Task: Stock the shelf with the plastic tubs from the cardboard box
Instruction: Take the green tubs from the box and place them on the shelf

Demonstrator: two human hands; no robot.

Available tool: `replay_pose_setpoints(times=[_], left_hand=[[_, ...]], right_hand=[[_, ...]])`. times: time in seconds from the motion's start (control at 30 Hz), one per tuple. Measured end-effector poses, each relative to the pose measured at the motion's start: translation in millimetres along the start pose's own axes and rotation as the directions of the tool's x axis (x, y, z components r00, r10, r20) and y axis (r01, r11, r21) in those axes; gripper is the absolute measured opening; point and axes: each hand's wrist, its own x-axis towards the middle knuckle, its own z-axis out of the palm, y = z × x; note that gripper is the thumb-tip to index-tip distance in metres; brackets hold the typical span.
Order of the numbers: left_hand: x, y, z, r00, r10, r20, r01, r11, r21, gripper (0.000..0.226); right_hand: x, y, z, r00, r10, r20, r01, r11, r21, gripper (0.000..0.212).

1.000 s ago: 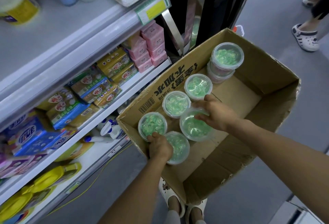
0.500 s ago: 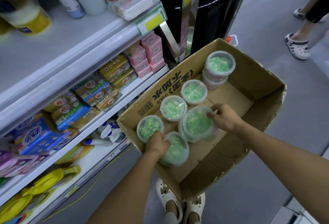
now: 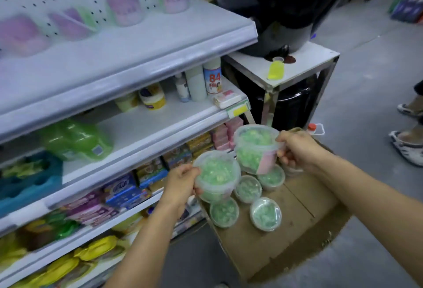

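The left hand (image 3: 180,181) grips one clear plastic tub (image 3: 217,175) of green contents by its left rim, fingers curled round the edge, and holds it up above the near-left part of the cardboard box (image 3: 297,223). The right hand (image 3: 295,148) is clamped on a second tub (image 3: 256,148), higher and tilted so that its side shows, with a pink label on the wall facing the camera (the print is too blurred to read). The two held tubs sit just beside each other, the right one a little farther back.

Below them, four more lidded tubs stand upright on the floor of the box: one at the near left (image 3: 224,212), one at the near right (image 3: 265,214), one in the middle (image 3: 248,188) and one partly hidden behind the raised tub (image 3: 272,177).

To the left rises a white store shelf (image 3: 137,42) with a pegboard back; its top level carries a row of blurred pink and green containers (image 3: 124,7). The level under it holds a green bottle (image 3: 75,138) lying on its side, jars and a white bottle marked "84" (image 3: 212,79). Lower levels are packed with boxed soaps (image 3: 128,187). Behind the box stands a small white table (image 3: 297,63) with a yellow cup (image 3: 275,70) on it.
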Motion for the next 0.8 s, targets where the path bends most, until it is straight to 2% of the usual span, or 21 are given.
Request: replay_pose_setpoints(times=[0.17, 0.4, 0.63, 0.8], left_hand=[[-28.1, 62.3, -65.2, 0.982, 0.127, -0.140, -0.136, 0.989, -0.061, 0.009], [-58.4, 128.7, -154.2, 0.925, 0.243, -0.294, -0.287, 0.951, -0.117, 0.016], [-65.2, 161.3, -242.7, 0.880, 0.267, -0.392, -0.349, 0.924, -0.154, 0.018], [-64.2, 172.4, -285.8, 0.869, 0.258, -0.422, -0.352, 0.921, -0.164, 0.017]], right_hand=[[-37.2, -81.0, 36.4, 0.987, -0.105, 0.125, 0.098, 0.993, 0.060, 0.023], [-79.3, -179.2, 99.9, 0.924, -0.273, 0.267, 0.251, 0.961, 0.114, 0.015], [-97.5, -252.6, 206.1, 0.846, -0.384, 0.369, 0.309, 0.918, 0.248, 0.007], [-95.3, -276.7, 291.1, 0.820, -0.370, 0.437, 0.287, 0.926, 0.246, 0.013]])
